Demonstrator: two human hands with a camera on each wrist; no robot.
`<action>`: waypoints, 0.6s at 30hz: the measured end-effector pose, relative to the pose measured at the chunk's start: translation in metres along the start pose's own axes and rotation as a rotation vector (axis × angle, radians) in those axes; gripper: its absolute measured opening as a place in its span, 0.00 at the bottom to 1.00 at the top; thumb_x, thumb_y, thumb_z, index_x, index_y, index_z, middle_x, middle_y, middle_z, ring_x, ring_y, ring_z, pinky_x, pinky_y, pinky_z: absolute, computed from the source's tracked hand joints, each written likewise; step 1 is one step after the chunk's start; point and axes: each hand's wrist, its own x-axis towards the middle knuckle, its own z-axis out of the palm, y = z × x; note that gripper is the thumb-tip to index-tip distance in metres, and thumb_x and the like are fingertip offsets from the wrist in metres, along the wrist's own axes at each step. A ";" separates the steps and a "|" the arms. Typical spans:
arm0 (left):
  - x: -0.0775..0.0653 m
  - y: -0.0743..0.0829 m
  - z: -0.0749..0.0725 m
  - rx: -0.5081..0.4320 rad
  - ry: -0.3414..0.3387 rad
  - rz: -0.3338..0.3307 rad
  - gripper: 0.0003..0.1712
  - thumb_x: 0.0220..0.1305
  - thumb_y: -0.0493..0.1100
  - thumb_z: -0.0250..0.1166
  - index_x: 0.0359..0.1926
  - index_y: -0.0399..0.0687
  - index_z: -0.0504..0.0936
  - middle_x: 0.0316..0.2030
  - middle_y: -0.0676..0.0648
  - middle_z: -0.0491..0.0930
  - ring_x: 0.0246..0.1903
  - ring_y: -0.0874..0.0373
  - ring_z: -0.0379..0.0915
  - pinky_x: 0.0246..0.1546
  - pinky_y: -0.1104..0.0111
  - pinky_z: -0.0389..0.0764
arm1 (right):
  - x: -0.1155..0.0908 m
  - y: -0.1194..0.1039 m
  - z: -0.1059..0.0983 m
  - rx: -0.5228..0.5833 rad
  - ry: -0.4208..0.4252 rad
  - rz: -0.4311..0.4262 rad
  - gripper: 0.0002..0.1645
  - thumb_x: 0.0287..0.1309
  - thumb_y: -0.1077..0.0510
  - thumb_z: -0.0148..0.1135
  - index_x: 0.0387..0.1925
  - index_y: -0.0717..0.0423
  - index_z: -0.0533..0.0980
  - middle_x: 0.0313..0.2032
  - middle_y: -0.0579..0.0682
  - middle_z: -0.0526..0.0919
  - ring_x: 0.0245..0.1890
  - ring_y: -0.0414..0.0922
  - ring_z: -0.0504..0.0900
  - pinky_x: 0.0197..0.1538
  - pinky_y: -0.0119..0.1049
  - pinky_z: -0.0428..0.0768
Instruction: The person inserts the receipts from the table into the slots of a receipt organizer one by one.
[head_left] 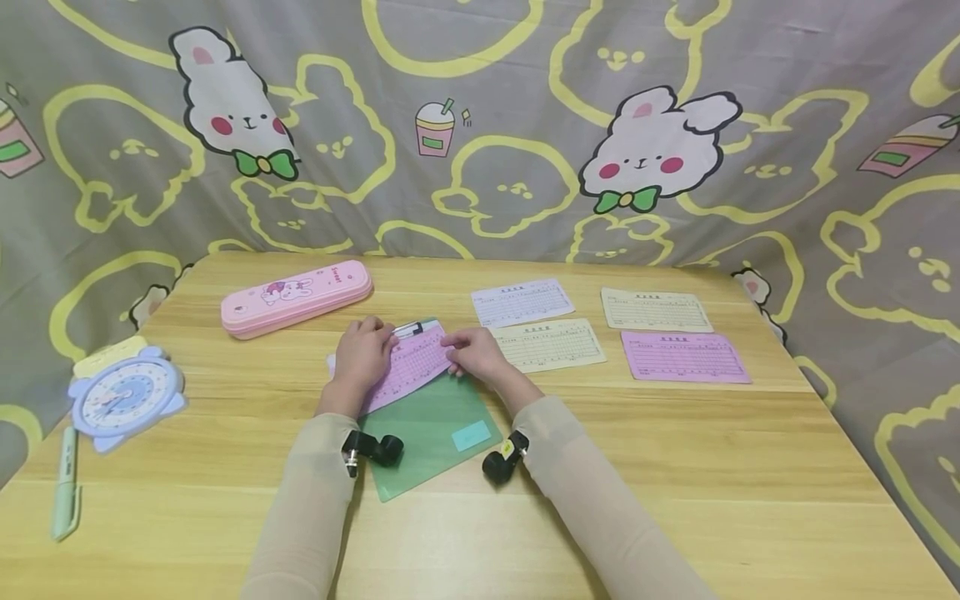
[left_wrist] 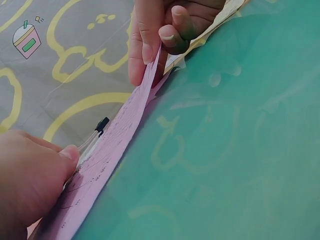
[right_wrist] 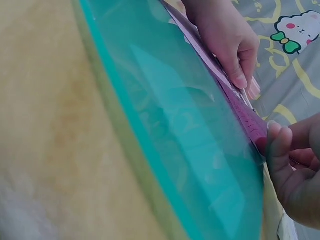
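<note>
A translucent green clipboard [head_left: 427, 425] lies tilted on the table, with a metal clip [head_left: 408, 329] at its top edge. Across its upper part is a pink printed slip [head_left: 408, 367]. My left hand [head_left: 362, 358] lies over the slip's left side, thumb and forefinger pinching at the clip's left end. With thumb and fingers, my right hand [head_left: 476, 354] pinches the slip's upper right corner, which is lifted off the board in the left wrist view. A pale paper edge [head_left: 331, 363] peeks out left of my left hand.
Right of the clipboard lie a lilac slip [head_left: 522, 302], cream slips [head_left: 551, 344] [head_left: 655, 311] and another pink slip [head_left: 685, 357]. A pink pencil case [head_left: 297, 298] stands back left. Farther left are a blue clock-faced item [head_left: 126, 397], a yellow piece [head_left: 110, 357] and a green highlighter [head_left: 66, 483].
</note>
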 end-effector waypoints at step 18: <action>0.000 0.001 -0.001 -0.008 0.000 0.003 0.16 0.59 0.43 0.54 0.45 0.39 0.76 0.41 0.40 0.70 0.41 0.45 0.62 0.43 0.56 0.63 | 0.009 -0.003 0.004 -0.006 0.026 0.017 0.16 0.47 0.73 0.54 0.42 0.65 0.74 0.33 0.56 0.76 0.16 0.41 0.74 0.23 0.30 0.75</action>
